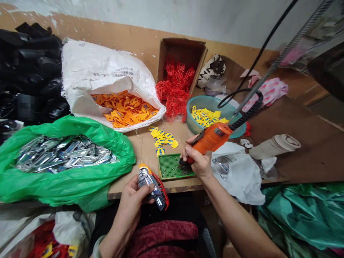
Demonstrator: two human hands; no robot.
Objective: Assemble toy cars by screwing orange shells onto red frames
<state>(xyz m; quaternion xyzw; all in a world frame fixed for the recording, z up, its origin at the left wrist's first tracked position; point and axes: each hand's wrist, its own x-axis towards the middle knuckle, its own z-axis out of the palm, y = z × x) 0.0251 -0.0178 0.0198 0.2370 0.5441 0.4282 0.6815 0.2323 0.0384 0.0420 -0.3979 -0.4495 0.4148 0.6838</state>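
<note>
My left hand (133,200) grips a toy car body (152,186) in grey, orange and red with shiny silver parts, just in front of the table edge. My right hand (199,161) is wrapped round an orange electric screwdriver (212,138), hung from above by a coiled spring and a black cable. Its tip points down over a green perforated tray (169,172), where small dark screws lie. Whether the tip touches the screws I cannot tell. Behind the tray lies a small pile of yellow and blue pieces (163,139).
A green bag of silver parts (118,138) stands left, a white sack of orange parts (104,59) behind it. Red frames (174,89) spill from a cardboard box (199,68). A teal bowl (190,120) holds yellow pieces. At right are a white plastic bag (247,179) and a cup (274,146).
</note>
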